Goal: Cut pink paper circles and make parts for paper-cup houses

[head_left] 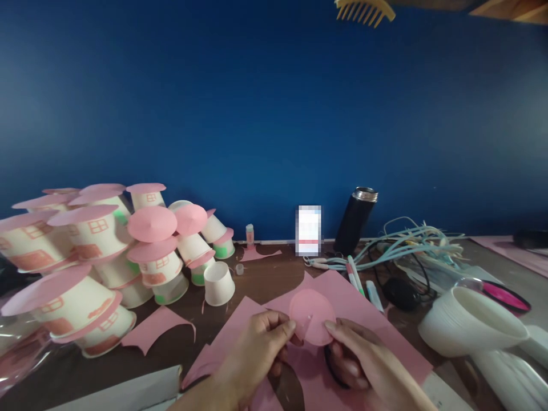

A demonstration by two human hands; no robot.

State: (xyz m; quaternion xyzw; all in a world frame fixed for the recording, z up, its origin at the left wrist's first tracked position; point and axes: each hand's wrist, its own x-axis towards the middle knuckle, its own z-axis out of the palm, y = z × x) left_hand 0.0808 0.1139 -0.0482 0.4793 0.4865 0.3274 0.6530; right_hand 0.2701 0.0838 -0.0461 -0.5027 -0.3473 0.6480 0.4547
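Observation:
My left hand (252,354) and my right hand (363,365) both pinch a small pink paper circle (312,314), held up just above pink paper sheets (363,319) on the brown table. The left thumb and fingers grip the circle's lower left edge, where a flap of paper folds over. The right thumb presses its lower right edge, and the other right fingers curl around a dark object that I cannot make out. A plain white paper cup (218,282) stands upside down to the left of the sheets.
A heap of paper cup houses with pink roofs (98,257) fills the left side. A black flask (355,222), a glue stick (249,234), markers (355,277), tangled cords (402,245) and stacked white cups (466,319) lie behind and to the right. Blue wall behind.

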